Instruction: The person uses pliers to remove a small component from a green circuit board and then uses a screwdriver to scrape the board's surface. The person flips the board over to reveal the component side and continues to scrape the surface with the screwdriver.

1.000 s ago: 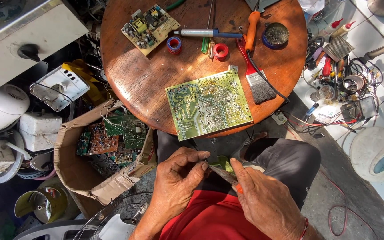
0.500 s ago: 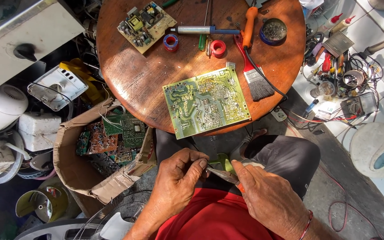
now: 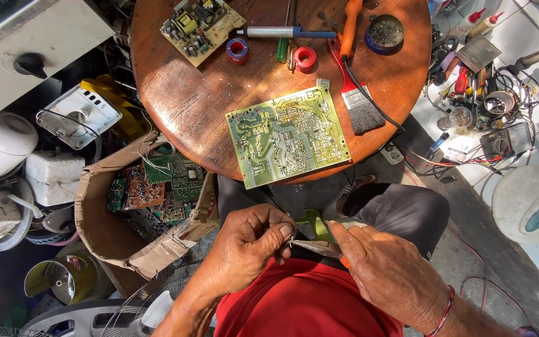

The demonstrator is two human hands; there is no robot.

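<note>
Cluttered repair corner, seen from above: you sit at a round wooden table point(image 3: 176, 93) with both hands low over your lap, near its front edge. Your left hand point(image 3: 247, 246) is curled, thumb and fingertips pressed together on a very small part too tiny to identify. Your right hand point(image 3: 385, 274) is closed around pliers point(image 3: 316, 246) with an orange grip, whose tips meet the left fingertips. A small green piece point(image 3: 316, 223) shows just above the two hands; which hand holds it cannot be told.

Beyond the hands, a large green circuit board point(image 3: 288, 135) lies solder side up at the table's near edge, slightly tilted and overhanging the rim. A brush point(image 3: 355, 100) with a red handle lies just right of it, bristles toward you. Farther back lie a blue tape roll point(image 3: 237, 50), a red tape roll point(image 3: 305, 58), a desoldering pump point(image 3: 282, 32), an orange-handled tool point(image 3: 349, 28) with a black cord, and a round tin point(image 3: 385, 34). A smaller board point(image 3: 201, 26), components up, sits at the far left of the table.

Left of your knees, an open cardboard box point(image 3: 104, 231) holds more boards. At right, a tangle of wires and tools point(image 3: 488, 106) covers the floor.
</note>
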